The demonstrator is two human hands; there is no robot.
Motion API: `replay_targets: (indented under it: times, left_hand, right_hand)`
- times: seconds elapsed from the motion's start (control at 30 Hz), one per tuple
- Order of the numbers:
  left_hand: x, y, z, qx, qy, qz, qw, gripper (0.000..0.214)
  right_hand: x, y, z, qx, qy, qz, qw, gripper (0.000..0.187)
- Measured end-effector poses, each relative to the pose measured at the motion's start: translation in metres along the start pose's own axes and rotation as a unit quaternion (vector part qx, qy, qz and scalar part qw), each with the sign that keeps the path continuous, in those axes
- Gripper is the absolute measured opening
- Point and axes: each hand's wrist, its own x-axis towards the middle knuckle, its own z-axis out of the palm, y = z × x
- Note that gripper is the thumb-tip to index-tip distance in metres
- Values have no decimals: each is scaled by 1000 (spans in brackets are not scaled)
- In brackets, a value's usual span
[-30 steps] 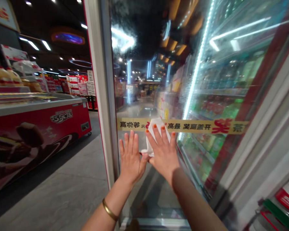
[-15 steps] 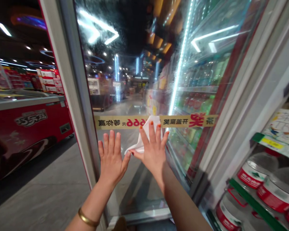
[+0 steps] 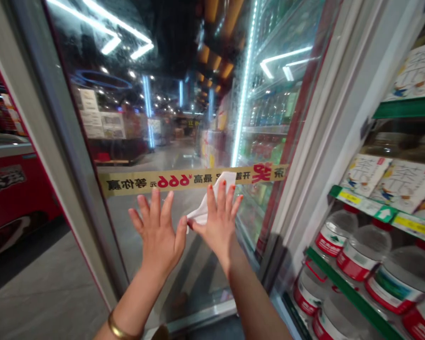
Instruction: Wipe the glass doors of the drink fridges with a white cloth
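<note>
An open glass cooler door (image 3: 170, 118) stands in front of me, crossed by a yellow printed strip (image 3: 145, 182). My left hand (image 3: 157, 233) lies flat on the glass, fingers spread, empty, a gold bangle on the wrist. My right hand (image 3: 219, 222), with orange nails, presses a white cloth (image 3: 212, 200) flat against the glass just below the strip. The two hands sit side by side, thumbs almost touching.
The white door frame (image 3: 56, 141) runs down the left side. Cooler shelves at right hold large water bottles (image 3: 354, 255) and boxed drinks (image 3: 396, 179) behind green price rails. A red chest freezer (image 3: 7, 193) stands at far left across a grey tiled aisle.
The view has swung to the right, bringing the cooler shelves into sight. Both hands stay on the glass; the right hand and cloth have shifted slightly along the door.
</note>
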Motion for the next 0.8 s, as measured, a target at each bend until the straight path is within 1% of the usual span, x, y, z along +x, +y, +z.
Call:
replay_targets:
  times: [0.03, 0.07, 0.1, 0.13, 0.17, 0.2, 0.23, 0.3, 0.37, 0.4, 0.43, 0.47, 0.5, 0.57, 0.6, 0.63, 0.7, 0.73, 0.8]
  left_hand:
    - [5, 7, 3, 4, -2, 8, 1000, 82]
    - [10, 13, 6, 10, 1, 12, 1000, 81]
    - [14, 18, 9, 17, 4, 13, 1000, 80]
    - [16, 20, 12, 25, 9, 15, 1000, 81]
    - [18, 21, 15, 33, 13, 18, 999, 82]
    - [19, 21, 17, 41, 16, 23, 999, 83]
    - [19, 20, 18, 48, 19, 28, 998, 84]
    - [18, 17, 20, 52, 24, 34, 998, 86]
    - [18, 16, 20, 45, 33, 28, 998, 85]
    - [18, 18, 20, 41, 34, 29, 998, 84]
    - [20, 20, 20, 39, 31, 37, 998, 83]
    - [22, 24, 20, 38, 25, 53, 998, 82]
    - [24, 28, 21, 41, 17, 74, 996, 81]
    - [28, 37, 23, 52, 3, 112, 992, 81]
    - [30, 41, 24, 57, 0, 121, 991, 82]
    - [31, 43, 25, 62, -3, 125, 990, 83]
    - [31, 45, 26, 67, -13, 131, 989, 86]
    - [31, 44, 25, 66, -18, 132, 989, 87]
    - [30, 43, 24, 57, -22, 129, 990, 87]
  right_hand:
    - [9, 15, -2, -5, 10, 24, 1000, 133]
    - [12, 31, -2, -9, 26, 64, 998, 134]
    - [9, 46, -1, -11, 43, 111, 993, 133]
    - [0, 57, 1, -11, 60, 155, 986, 131]
    - [-12, 62, 4, -12, 76, 188, 979, 127]
    - [-26, 61, 8, -11, 86, 204, 975, 125]
    - [-39, 54, 13, -10, 87, 202, 975, 124]
    - [-52, 33, 20, -6, 69, 153, 986, 127]
    - [-44, 21, 20, -5, 51, 85, 995, 133]
    - [-35, 24, 18, -6, 45, 60, 997, 135]
    - [-26, 32, 14, -7, 44, 46, 998, 137]
    - [-18, 45, 11, -9, 46, 47, 998, 138]
    - [-14, 60, 8, -9, 49, 65, 997, 138]
    - [-19, 84, 6, -8, 64, 123, 990, 134]
    - [-28, 87, 7, -7, 72, 151, 986, 131]
    - [-38, 85, 8, -7, 80, 174, 981, 127]
    - [-52, 64, 10, -10, 86, 192, 978, 122]
    - [-53, 51, 10, -10, 80, 184, 980, 121]
    - [-40, 34, 8, -10, 63, 140, 988, 120]
